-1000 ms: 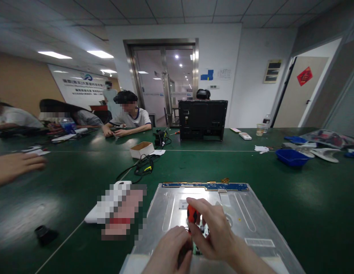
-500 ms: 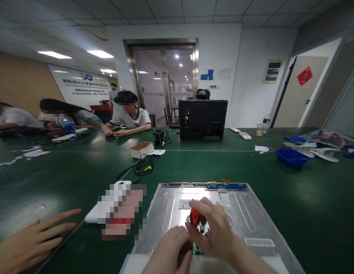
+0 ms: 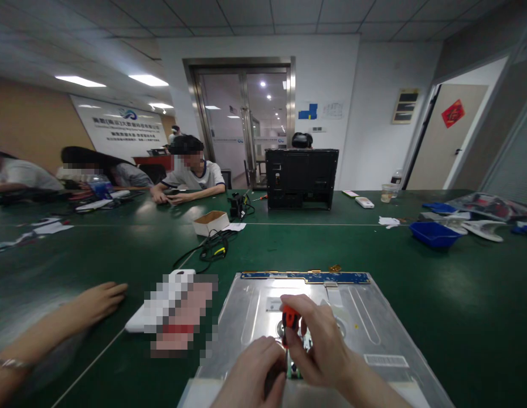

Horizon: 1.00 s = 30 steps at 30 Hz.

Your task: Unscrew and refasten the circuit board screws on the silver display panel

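Observation:
A flat silver metal display panel (image 3: 365, 311) lies before me, with a long blue circuit board (image 3: 344, 277) along its far edge. Over its middle, my right hand (image 3: 327, 340) grips the red and black handle of a screwdriver (image 3: 291, 318), which stands upright. Its tip points down at a small green circuit board (image 3: 294, 371), mostly hidden by my hands. Right beside the screwdriver's lower end, my left hand (image 3: 257, 368) is closed with fingers curled. Whatever those fingers pinch is hidden.
Another person's hand (image 3: 102, 300) rests on the green table to the left. Near it lie a white device (image 3: 138, 320) and blurred pink items. Beyond are black cables (image 3: 212, 247), a small box (image 3: 211, 223), a black monitor (image 3: 301, 178) and a blue tray (image 3: 434, 233).
The screwdriver handle has turned slightly and my right fingers have shifted on it. My left hand stays almost still. The other person's hand at left has moved forward and its fingers have drawn together.

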Available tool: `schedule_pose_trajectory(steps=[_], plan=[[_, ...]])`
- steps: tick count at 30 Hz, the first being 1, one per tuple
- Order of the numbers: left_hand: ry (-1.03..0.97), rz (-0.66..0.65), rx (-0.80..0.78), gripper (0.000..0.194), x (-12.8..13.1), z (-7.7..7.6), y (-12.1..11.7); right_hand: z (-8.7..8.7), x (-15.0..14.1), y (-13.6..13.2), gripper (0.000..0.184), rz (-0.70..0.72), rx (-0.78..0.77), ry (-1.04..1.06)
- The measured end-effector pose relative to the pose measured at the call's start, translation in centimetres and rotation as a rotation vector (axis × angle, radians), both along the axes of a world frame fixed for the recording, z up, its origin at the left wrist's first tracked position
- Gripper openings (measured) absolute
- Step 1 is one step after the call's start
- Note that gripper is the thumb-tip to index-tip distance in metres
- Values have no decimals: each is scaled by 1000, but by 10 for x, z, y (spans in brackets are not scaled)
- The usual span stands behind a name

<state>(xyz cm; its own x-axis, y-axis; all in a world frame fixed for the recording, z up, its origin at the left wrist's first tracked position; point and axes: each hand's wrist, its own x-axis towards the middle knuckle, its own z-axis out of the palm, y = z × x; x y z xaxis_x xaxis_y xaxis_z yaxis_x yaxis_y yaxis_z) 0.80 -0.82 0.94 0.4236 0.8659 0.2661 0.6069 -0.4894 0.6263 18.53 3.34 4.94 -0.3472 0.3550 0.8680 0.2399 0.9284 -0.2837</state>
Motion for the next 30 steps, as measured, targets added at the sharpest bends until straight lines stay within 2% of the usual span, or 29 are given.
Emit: schedule_pose_trajectory(steps=[4, 11, 21, 30], plan=[[12, -9, -16, 13, -2, -6, 1, 0, -3, 1, 40, -45, 34, 16], [-14, -35, 6, 26, -3, -9, 2, 1, -6, 1, 23, -150, 89, 13], [-3, -12, -20, 16, -1, -2, 0, 2, 0, -1, 43, -15, -13, -35], [-28, -24, 6, 18, -2, -10, 2, 2, -5, -2, 25, -129, 84, 0]])
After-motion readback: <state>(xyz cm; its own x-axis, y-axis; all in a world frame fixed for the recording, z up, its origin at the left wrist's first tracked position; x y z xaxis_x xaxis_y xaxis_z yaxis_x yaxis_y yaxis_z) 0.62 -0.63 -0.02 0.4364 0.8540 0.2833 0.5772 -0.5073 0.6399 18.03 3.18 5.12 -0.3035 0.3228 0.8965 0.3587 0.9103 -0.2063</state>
